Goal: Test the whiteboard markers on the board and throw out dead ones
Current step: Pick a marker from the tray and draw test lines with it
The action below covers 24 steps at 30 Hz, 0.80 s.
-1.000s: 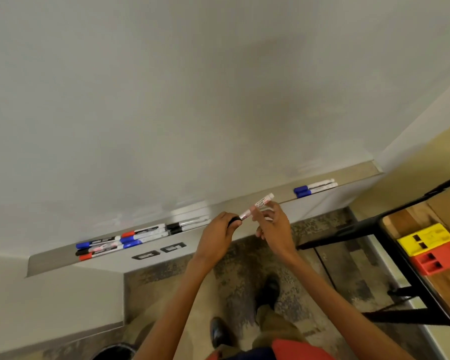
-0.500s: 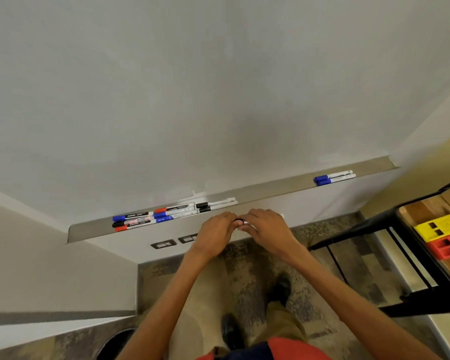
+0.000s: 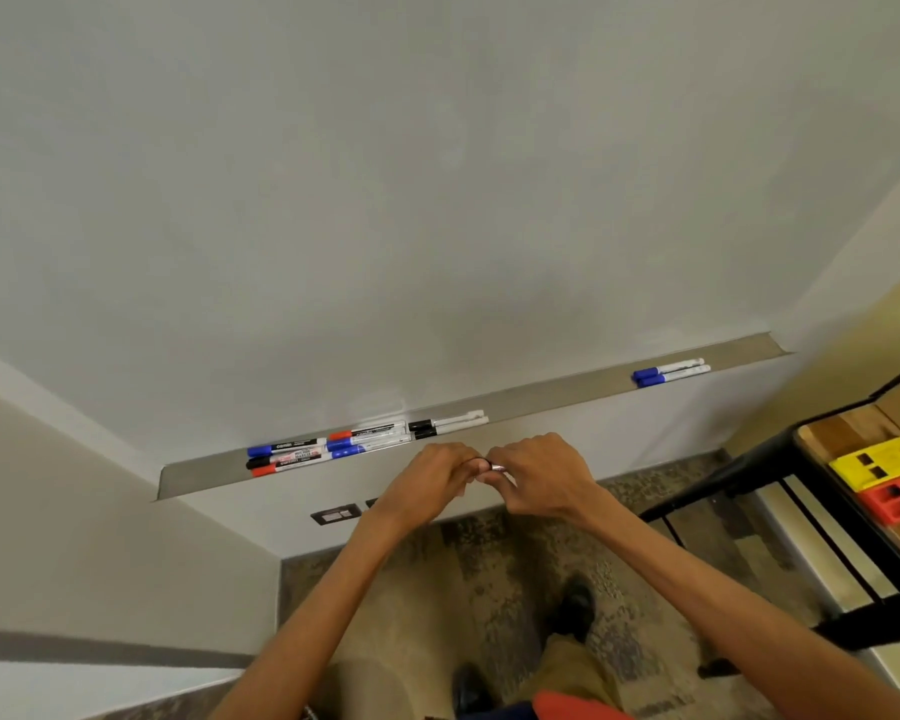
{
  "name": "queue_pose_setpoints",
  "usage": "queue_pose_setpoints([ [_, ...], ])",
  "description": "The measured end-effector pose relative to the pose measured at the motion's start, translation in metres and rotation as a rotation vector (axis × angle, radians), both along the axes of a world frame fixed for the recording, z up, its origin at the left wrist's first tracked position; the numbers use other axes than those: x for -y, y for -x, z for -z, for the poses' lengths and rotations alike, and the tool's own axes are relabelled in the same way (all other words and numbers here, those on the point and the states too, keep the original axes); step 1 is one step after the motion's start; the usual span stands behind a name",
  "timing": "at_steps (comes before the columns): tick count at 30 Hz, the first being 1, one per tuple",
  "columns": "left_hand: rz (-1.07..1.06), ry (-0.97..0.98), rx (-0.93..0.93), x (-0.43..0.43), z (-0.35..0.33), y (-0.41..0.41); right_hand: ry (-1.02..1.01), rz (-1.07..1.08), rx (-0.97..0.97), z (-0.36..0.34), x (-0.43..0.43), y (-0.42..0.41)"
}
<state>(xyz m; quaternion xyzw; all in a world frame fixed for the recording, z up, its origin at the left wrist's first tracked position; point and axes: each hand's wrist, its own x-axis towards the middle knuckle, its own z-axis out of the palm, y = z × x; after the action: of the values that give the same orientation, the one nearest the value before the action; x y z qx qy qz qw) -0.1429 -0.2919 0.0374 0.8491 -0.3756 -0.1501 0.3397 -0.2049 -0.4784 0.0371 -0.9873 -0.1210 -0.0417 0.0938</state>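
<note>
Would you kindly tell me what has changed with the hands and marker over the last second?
The left hand and right hand drew together over the marker, now almost hidden between them; earlier its white barrel showed. Both keep their hold. The markers on the tray lie as before.

We can read only one word, "camlin", in pale letters on the dark barrel of the blue-capped plastic marker point(image 3: 288, 447) lying in the long grey metal tray point(image 3: 204, 476). Print on the neighbouring markers is too blurred for us.
</note>
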Motion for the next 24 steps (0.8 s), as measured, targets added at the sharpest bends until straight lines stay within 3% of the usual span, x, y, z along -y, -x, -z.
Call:
queue_pose_setpoints([
  [7,-0.070,0.063,0.003,-0.017,-0.009,-0.009,-0.039,0.058,0.023,-0.012,-0.008,-0.008],
  [12,-0.336,0.341,-0.009,-0.022,-0.028,-0.018,-0.112,0.144,0.177,-0.040,-0.008,-0.029],
  [17,-0.533,0.540,0.117,-0.008,-0.070,-0.032,-0.376,0.252,0.276,-0.085,-0.014,-0.052],
  [24,-0.532,0.630,0.310,0.016,-0.160,-0.069,-0.643,0.226,0.349,-0.176,-0.029,-0.093],
])
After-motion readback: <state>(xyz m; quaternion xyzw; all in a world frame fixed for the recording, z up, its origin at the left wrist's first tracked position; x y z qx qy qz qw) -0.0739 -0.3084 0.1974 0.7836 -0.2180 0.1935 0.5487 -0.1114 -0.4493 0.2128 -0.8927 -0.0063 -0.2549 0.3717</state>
